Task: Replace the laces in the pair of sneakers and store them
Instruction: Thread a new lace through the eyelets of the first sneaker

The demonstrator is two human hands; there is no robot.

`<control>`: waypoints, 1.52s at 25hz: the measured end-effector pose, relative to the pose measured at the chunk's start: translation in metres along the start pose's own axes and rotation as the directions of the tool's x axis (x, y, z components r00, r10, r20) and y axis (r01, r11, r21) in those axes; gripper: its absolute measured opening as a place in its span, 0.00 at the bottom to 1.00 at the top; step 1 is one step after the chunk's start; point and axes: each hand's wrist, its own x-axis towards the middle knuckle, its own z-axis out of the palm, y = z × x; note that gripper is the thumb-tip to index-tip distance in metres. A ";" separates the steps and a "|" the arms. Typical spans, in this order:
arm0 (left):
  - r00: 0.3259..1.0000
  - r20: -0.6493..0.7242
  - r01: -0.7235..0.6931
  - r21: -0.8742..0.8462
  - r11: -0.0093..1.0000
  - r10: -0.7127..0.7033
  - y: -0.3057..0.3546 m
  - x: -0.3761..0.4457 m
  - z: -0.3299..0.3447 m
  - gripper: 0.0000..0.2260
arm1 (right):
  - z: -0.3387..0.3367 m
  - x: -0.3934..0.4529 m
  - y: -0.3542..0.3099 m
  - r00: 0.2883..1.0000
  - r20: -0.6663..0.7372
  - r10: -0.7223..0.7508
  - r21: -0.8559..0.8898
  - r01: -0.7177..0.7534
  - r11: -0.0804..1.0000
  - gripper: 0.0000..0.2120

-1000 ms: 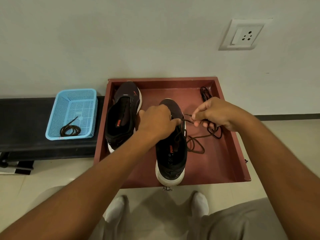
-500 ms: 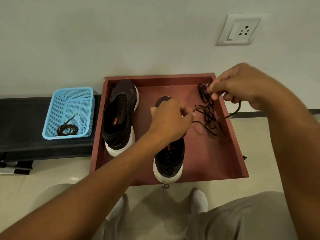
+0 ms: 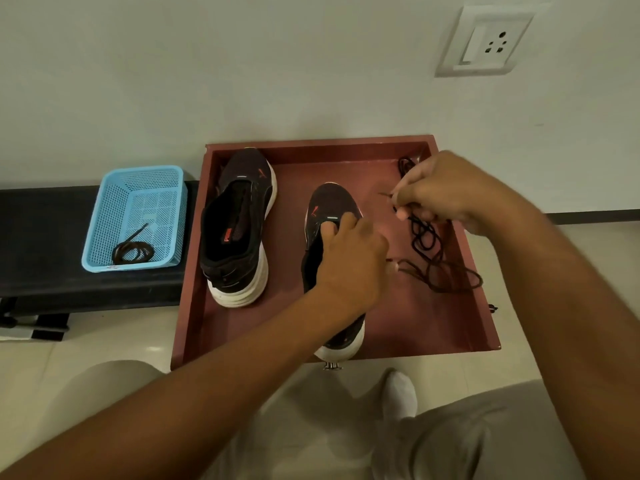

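A home interior is suggested, probably a hallway or room corner: a plain painted wall (image 3: 242,64) is fitted with a switch-and-socket plate (image 3: 485,41), the floor (image 3: 104,341) is laid with pale glossy tiles (dark skirting along the wall), and a low black bench (image 3: 41,237) is set alongside.

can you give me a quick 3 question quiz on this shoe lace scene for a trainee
1. True or false: the left hand rests on the sneaker nearer the person.
2. What does the right hand pinch? A) dark lace B) blue basket C) wall socket
3. Fill in: both sneakers sit in the red ____.

Key: 1 true; 2 A; 3 tray.
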 end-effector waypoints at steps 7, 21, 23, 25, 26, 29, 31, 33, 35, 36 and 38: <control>0.970 -0.071 0.212 -0.235 0.949 -0.234 -0.067 0.011 -0.028 0.08 | 0.030 0.037 0.036 0.994 0.028 -0.110 0.000 0.110 0.994 0.09; 0.948 0.065 0.319 -0.262 0.911 -0.313 -0.080 0.022 -0.009 0.12 | 0.055 0.052 0.043 0.966 0.046 -0.254 -0.027 0.256 0.966 0.03; 0.947 0.061 0.319 -0.278 0.906 -0.315 -0.080 0.023 -0.007 0.12 | 0.056 0.052 0.043 0.964 0.038 -0.263 -0.038 0.264 0.964 0.04; 0.946 0.058 0.322 -0.286 0.903 -0.319 -0.081 0.023 -0.007 0.13 | 0.057 0.051 0.042 0.962 0.035 -0.271 -0.045 0.272 0.961 0.03; 0.946 0.057 0.323 -0.288 0.902 -0.320 -0.081 0.024 -0.006 0.13 | 0.057 0.051 0.041 0.961 0.036 -0.273 -0.045 0.275 0.961 0.03; 0.944 0.047 0.324 -0.295 0.899 -0.325 -0.082 0.025 -0.004 0.12 | 0.059 0.050 0.039 0.959 0.035 -0.282 -0.063 0.284 0.957 0.03; 0.942 0.040 0.329 -0.311 0.892 -0.333 -0.083 0.026 -0.002 0.13 | 0.061 0.048 0.037 0.957 0.018 -0.290 -0.105 0.290 0.951 0.02; 0.941 0.030 0.326 -0.346 0.880 -0.337 -0.084 0.027 0.001 0.12 | 0.066 0.045 0.033 0.953 -0.005 -0.303 -0.172 0.298 0.939 0.02; 0.941 0.009 0.314 -0.403 0.860 -0.340 -0.085 0.028 0.006 0.09 | 0.072 0.042 0.027 0.946 -0.020 -0.325 -0.257 0.309 0.916 0.03; 0.941 -0.007 0.303 -0.431 0.850 -0.339 -0.086 0.029 0.008 0.08 | 0.074 0.040 0.024 0.943 -0.025 -0.333 -0.295 0.311 0.903 0.03; 0.941 -0.037 0.280 -0.469 0.837 -0.336 -0.087 0.030 0.011 0.07 | 0.075 0.038 0.020 0.947 -0.015 -0.322 -0.329 0.299 0.896 0.04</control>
